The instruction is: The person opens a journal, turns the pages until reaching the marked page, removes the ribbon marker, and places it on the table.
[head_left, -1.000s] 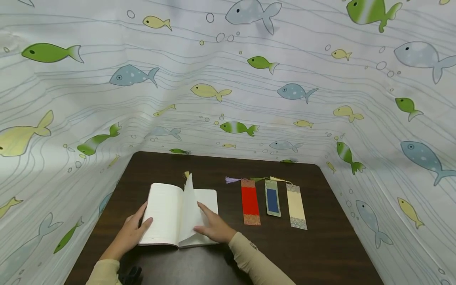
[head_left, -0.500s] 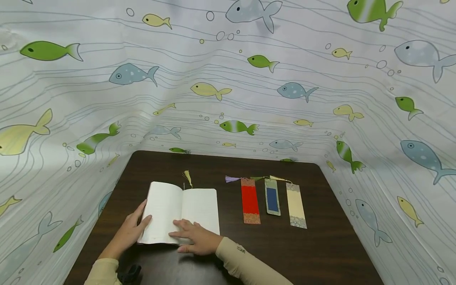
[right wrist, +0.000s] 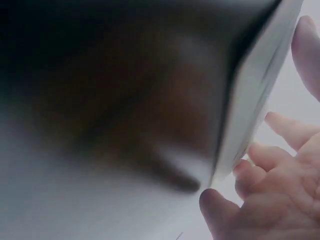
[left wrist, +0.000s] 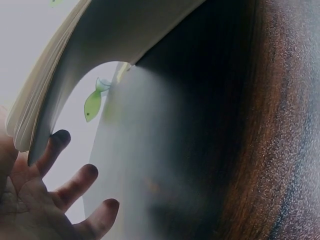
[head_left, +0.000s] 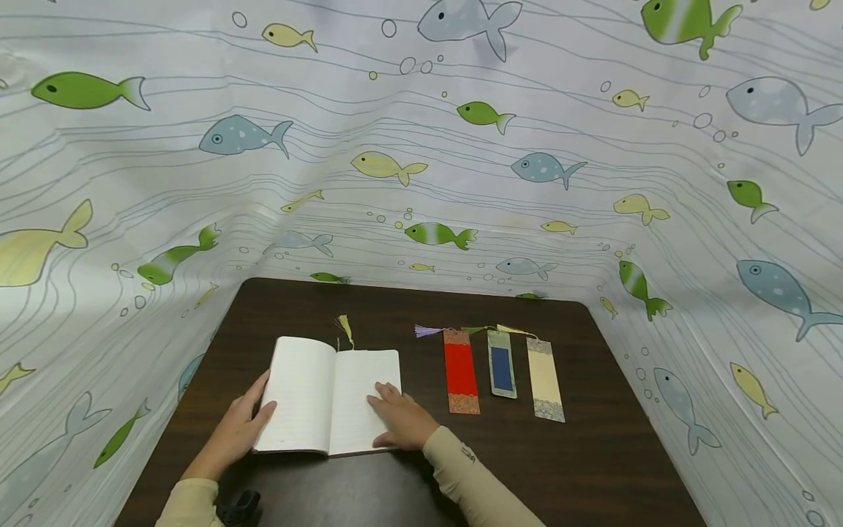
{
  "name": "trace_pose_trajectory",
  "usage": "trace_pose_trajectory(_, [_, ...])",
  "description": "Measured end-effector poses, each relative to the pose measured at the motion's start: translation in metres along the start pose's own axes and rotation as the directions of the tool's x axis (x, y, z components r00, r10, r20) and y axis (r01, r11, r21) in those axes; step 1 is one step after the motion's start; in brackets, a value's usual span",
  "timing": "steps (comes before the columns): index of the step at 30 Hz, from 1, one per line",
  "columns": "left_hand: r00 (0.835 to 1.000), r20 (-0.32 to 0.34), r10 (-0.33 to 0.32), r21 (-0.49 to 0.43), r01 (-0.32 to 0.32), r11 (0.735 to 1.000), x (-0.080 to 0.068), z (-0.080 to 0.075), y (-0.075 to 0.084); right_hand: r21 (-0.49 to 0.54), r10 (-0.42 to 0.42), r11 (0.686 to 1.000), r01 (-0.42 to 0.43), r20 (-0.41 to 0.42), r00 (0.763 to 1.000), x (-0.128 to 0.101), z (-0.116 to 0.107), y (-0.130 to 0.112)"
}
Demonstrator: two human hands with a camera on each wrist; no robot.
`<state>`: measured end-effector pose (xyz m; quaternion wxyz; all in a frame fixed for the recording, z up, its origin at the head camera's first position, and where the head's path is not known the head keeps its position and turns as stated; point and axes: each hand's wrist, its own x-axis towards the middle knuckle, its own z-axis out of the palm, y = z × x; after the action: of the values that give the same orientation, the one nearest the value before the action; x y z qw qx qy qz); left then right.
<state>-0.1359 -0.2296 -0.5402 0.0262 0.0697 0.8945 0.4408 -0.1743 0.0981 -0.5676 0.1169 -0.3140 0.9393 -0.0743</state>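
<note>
Your open notebook (head_left: pixel 329 395) lies flat on the dark bench (head_left: pixel 593 454) at the lower centre-left of the head view, its spine running from the near edge up toward the top of the frame, and both your hands are on it. Your left hand (head_left: pixel 238 432) rests against the lower left edge of the left page with fingers loosely extended, gripping nothing; in the left wrist view its fingertips (left wrist: pixel 59 140) sit just under the page stack. Your right hand (head_left: pixel 403 421) lies flat on the lower right page, fingers spread, pressing rather than pinching. Just right of the notebook three bookmarks lie side by side, long axes parallel to the spine: red (head_left: pixel 460 371) nearest, then blue (head_left: pixel 502 373), then cream (head_left: pixel 544 379). Your right hand is the nearer one to them.
</note>
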Motion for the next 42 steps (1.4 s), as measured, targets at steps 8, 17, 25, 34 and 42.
trace_pose_trajectory(8, [1.0, 0.005, -0.025, 0.021, 0.025, 0.999, 0.0, 0.0, 0.0, -0.053, 0.127, 0.99, -0.128, -0.033, 0.991, -0.006, -0.002, 0.014])
trace_pose_trajectory(17, [1.0, 0.006, -0.011, 0.02, 0.011, 1.0, 0.001, 0.0, 0.001, -0.179, 0.101, 0.974, -0.14, -0.21, 0.972, -0.008, -0.002, 0.009])
trace_pose_trajectory(25, [1.0, 0.008, -0.021, 0.027, 0.02, 0.999, 0.0, -0.001, 0.001, -0.112, 0.187, 0.97, -0.216, -0.227, 0.956, -0.006, 0.0, 0.007])
trace_pose_trajectory(34, [1.0, 0.015, -0.023, 0.021, 0.023, 1.0, 0.001, -0.001, 0.0, 0.398, 0.183, 0.913, -0.087, -0.212, 0.96, -0.003, -0.009, 0.004])
trace_pose_trajectory(42, [0.999, -0.003, -0.034, 0.012, 0.034, 0.999, 0.0, 0.0, 0.002, 0.848, -0.122, 0.49, 0.199, -0.159, 0.98, -0.006, -0.025, -0.017])
